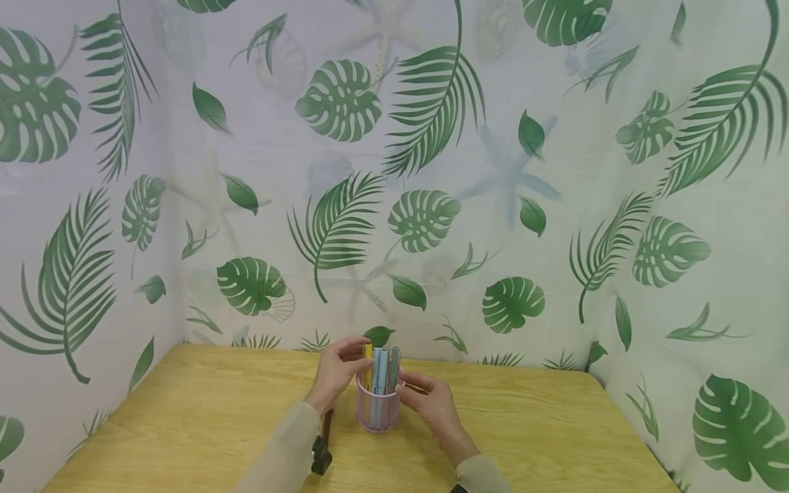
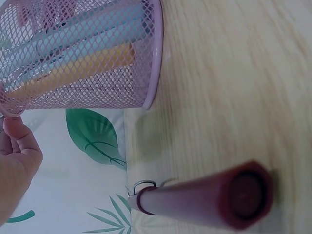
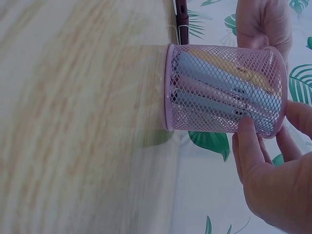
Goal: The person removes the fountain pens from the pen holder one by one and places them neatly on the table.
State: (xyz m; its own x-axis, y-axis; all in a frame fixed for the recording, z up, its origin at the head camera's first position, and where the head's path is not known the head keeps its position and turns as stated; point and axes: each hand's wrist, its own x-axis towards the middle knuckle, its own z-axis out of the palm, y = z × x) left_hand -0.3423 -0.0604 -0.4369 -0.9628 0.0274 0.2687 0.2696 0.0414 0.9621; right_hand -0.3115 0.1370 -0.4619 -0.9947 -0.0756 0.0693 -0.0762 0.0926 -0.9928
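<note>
A pink mesh pen holder [image 1: 379, 414] stands upright on the table with several pens in it, among them a yellow pen [image 1: 368, 351], light blue pens [image 1: 380, 370] and a grey-green pen [image 1: 394, 359]. My left hand [image 1: 335, 373] is at the holder's left rim, thumb and fingers pinching the yellow pen's upper end; the pen's lower part shows through the mesh [image 2: 97, 66]. On the other side, my right hand [image 3: 278, 180] holds the holder near its rim, a fingertip against the mesh.
A dark red, tube-shaped object [image 2: 204, 195] with a metal ring lies on the wood-grain table [image 1: 524, 424], left of the holder. A white curtain printed with green leaves [image 1: 345, 226] rises behind the table and along both sides.
</note>
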